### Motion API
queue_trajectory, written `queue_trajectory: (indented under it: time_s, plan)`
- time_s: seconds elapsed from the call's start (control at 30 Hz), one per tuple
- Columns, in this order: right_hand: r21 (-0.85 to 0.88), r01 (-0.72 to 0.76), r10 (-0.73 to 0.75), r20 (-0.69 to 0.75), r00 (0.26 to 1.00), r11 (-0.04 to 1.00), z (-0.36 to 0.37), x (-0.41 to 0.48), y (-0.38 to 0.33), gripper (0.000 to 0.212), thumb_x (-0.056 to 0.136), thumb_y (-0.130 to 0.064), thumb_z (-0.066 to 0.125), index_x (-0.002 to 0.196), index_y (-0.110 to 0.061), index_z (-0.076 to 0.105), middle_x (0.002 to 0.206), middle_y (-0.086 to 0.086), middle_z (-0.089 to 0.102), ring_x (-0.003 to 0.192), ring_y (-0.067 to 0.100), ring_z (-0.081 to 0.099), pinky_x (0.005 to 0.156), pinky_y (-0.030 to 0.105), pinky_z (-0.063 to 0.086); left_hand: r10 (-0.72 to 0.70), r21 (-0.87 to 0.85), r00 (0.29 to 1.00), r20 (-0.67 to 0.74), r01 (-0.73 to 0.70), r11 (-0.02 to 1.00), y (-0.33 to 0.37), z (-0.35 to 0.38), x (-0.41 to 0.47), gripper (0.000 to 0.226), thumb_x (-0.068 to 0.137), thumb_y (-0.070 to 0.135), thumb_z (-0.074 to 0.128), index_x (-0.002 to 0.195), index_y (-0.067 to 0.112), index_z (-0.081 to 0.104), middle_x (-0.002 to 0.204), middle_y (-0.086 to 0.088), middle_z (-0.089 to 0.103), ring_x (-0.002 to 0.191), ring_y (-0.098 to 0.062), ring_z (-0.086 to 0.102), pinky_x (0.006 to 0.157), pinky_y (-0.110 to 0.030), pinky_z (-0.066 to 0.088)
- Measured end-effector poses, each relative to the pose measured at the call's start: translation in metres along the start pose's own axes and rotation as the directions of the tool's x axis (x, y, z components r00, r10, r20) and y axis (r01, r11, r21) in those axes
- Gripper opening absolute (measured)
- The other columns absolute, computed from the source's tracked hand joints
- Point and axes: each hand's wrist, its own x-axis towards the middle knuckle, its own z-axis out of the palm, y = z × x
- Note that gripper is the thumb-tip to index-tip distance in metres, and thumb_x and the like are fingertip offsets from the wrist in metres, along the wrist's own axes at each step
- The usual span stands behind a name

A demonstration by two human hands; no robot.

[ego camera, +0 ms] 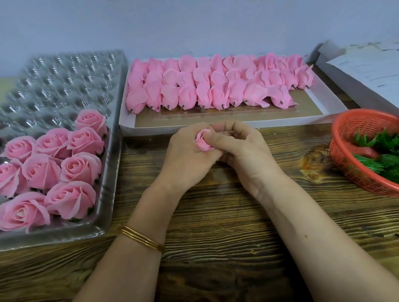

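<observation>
The rose bud (204, 143) is held above the middle of the wooden table (227, 250), just in front of the near wall of the white box (239, 123). It sits between the two hands, and both touch it. The left hand (185, 158) cups it from the left with curled fingers. The right hand (242, 150) closes on it from the right, with the thumb laid across its right flank. The bud's long axis runs roughly upright, with the spiral of petals facing up. Its base is hidden in the fingers. The bud is pale pink, tightly wound and small, and its outer petals are not yet spread.

The white box holds rows of unopened pink heads (211, 86) lying on their sides. Along the table's left edge, a clear cell tray (64, 76) carries opened roses (49, 173). At the right edge, an orange basket (351, 122) contains green leaf pieces (389, 157).
</observation>
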Motion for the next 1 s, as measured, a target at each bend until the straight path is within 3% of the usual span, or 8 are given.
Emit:
queue_trajectory:
  time_s: [0.1,0.17,0.23,0.37,0.47,0.6,0.77,1.0]
  plan:
    - [0.012,0.013,-0.013,-0.001,1.000,1.000,0.001,-0.001,0.001,0.046,0.063,-0.023,0.083,0.102,-0.005,0.067,0.095,0.017,0.072,0.085,0.026,0.067,0.076,0.037,0.057,-0.017,0.001,0.999,-0.034,0.017,1.000,-0.003,0.001,0.002,0.034,0.087,0.014,0.074,0.065,0.040,0.069,0.064,0.018,0.068,0.065,0.001,0.062,0.064,-0.021,0.047]
    - [0.033,0.028,-0.028,0.003,1.000,0.999,0.002,0.000,0.001,0.035,0.070,-0.030,0.078,0.096,-0.009,0.067,0.089,0.011,0.073,0.081,0.019,0.068,0.070,0.029,0.056,-0.046,-0.092,0.997,-0.055,0.040,0.995,-0.001,0.002,0.003,0.013,0.088,0.017,0.074,0.076,0.013,0.071,0.069,-0.001,0.069,0.067,-0.011,0.061,0.064,-0.030,0.050]
    - [0.081,0.037,-0.037,-0.007,0.999,0.996,0.002,0.000,0.000,0.021,0.076,-0.031,0.067,0.088,-0.013,0.065,0.077,0.001,0.070,0.070,0.010,0.065,0.064,0.024,0.052,-0.077,-0.206,0.991,-0.107,0.054,0.977,0.000,0.002,0.003,0.036,0.089,0.019,0.073,0.079,-0.012,0.058,0.069,-0.017,0.058,0.065,-0.017,0.052,0.062,-0.030,0.047]
    - [-0.074,0.101,-0.104,-0.050,0.993,0.992,0.002,-0.003,0.004,0.017,0.072,-0.003,0.064,0.087,-0.011,0.064,0.076,0.003,0.064,0.068,0.012,0.058,0.067,0.029,0.051,-0.208,-0.387,0.963,-0.172,0.128,0.913,0.007,0.002,0.005,0.024,0.091,0.020,0.070,0.074,0.005,0.061,0.073,-0.011,0.058,0.071,-0.018,0.054,0.070,-0.032,0.047]
    - [-0.243,0.202,-0.196,0.049,0.979,0.949,0.010,-0.008,0.009,0.027,0.073,0.011,0.072,0.091,-0.008,0.066,0.082,0.005,0.067,0.074,0.014,0.060,0.074,0.031,0.056,-0.324,-0.564,0.937,-0.128,0.200,0.801,0.009,0.001,0.007,0.020,0.092,0.017,0.067,0.076,0.011,0.057,0.060,0.002,0.064,0.058,-0.008,0.063,0.058,-0.023,0.053]
    - [-0.374,0.321,-0.309,0.094,0.946,0.870,0.018,-0.010,0.018,0.032,0.074,-0.001,0.081,0.097,-0.017,0.066,0.078,-0.009,0.067,0.068,0.005,0.060,0.070,0.022,0.051,-0.404,-0.676,0.914,-0.034,0.276,0.683,0.012,-0.002,0.007,0.021,0.091,0.024,0.069,0.082,0.009,0.056,0.062,-0.003,0.061,0.053,-0.012,0.060,0.052,-0.024,0.054]
    - [-0.448,0.364,-0.393,0.031,0.919,0.816,0.019,-0.010,0.023,0.038,0.071,-0.011,0.084,0.107,-0.012,0.069,0.081,-0.009,0.070,0.069,0.002,0.064,0.067,0.017,0.051,-0.422,-0.715,0.907,-0.004,0.292,0.635,0.011,-0.002,0.007,0.024,0.091,0.026,0.068,0.080,0.009,0.057,0.061,-0.001,0.061,0.052,-0.011,0.060,0.053,-0.023,0.053]
    - [-0.357,0.299,-0.306,0.039,0.951,0.885,0.017,-0.010,0.017,0.034,0.065,-0.026,0.082,0.097,-0.027,0.071,0.090,-0.003,0.075,0.082,0.008,0.070,0.083,0.037,0.059,-0.387,-0.725,0.921,0.040,0.293,0.623,0.010,-0.004,0.008,0.027,0.073,0.034,0.075,0.071,0.010,0.061,0.062,-0.001,0.064,0.057,-0.013,0.065,0.055,-0.024,0.055]
